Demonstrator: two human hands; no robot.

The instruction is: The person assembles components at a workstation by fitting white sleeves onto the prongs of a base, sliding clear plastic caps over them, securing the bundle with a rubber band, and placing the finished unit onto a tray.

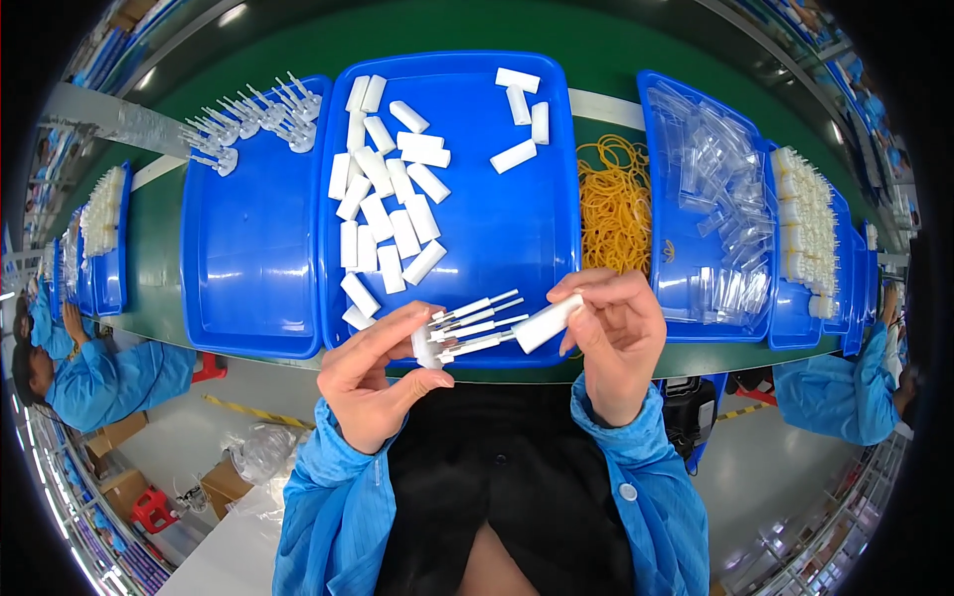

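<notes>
My left hand (366, 382) is closed around the round base of a white pronged holder (424, 348), its several thin prongs pointing right. A short white tube (547, 325) is pinched between the thumb and fingers of my right hand (618, 338). The tube's left end meets the tip of one lower prong; whether the prong is inside cannot be made out. Both hands are over the near edge of the middle blue tray (477, 228). In that tray lie many loose white tubes (376, 217), mostly on its left side.
The left blue tray (248, 298) has several similar pronged holders (238, 119) standing at its far end. Right of the middle tray are yellow rubber bands (613, 214) and a tray of clear plastic pieces (711, 159). Co-workers in blue sleeves (119, 382) sit at both sides.
</notes>
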